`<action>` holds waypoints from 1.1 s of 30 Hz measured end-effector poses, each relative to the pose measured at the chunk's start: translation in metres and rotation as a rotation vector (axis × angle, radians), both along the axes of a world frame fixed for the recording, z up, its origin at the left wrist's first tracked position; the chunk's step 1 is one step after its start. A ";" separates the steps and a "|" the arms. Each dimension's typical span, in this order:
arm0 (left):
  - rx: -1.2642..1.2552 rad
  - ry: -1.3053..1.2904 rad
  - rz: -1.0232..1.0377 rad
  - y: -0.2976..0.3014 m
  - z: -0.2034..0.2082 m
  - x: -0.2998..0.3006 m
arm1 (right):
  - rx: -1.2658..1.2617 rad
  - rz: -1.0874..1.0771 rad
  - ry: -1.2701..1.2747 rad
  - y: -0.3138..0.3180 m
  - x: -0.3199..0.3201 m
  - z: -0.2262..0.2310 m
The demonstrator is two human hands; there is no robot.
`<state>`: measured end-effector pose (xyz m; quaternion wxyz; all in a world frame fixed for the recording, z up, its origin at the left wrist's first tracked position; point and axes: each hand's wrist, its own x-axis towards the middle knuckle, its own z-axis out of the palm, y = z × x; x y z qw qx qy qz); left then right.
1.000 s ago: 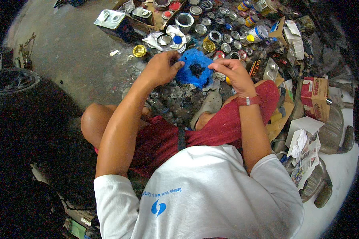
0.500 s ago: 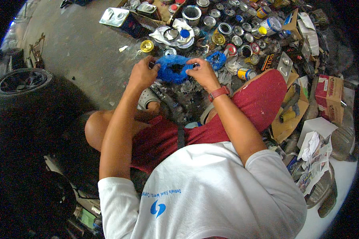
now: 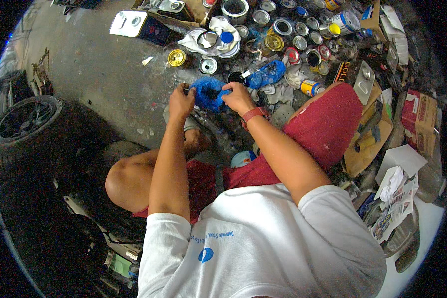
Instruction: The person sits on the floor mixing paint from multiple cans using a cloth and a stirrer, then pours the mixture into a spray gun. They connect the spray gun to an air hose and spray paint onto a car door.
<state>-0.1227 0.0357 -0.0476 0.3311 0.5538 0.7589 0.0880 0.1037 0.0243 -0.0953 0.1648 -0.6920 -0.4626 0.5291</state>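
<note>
So, blue plastic (image 3: pixel 204 102) beyond blue-lettered shirt (image 3: pixel 263 238)

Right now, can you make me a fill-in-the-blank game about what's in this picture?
1. The left hand and right hand hold a thin sheet coloured mostly ____.
2. The red band is on the ____ wrist.
3. The shirt is mostly ____.
4. The big wheel is on the picture's ____ side.

Missing words: blue; right; white; left.
</note>
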 end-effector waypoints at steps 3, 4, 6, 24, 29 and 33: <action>0.069 0.035 0.005 0.014 -0.008 -0.001 | 0.022 0.011 -0.067 0.007 -0.014 -0.011; 0.069 0.022 0.016 0.016 -0.012 -0.001 | 0.031 0.027 -0.108 0.007 -0.018 -0.015; 0.069 0.012 0.051 0.018 -0.021 0.000 | 0.024 0.046 -0.073 0.003 -0.024 -0.025; 0.356 0.066 0.103 -0.028 -0.027 0.027 | -0.168 -0.217 0.473 -0.008 -0.024 -0.063; 0.273 0.107 -0.003 -0.024 -0.038 0.016 | -0.226 -0.183 0.441 -0.007 -0.026 -0.061; 0.233 0.212 -0.097 -0.028 -0.040 0.019 | -0.203 -0.012 0.321 -0.001 -0.021 -0.049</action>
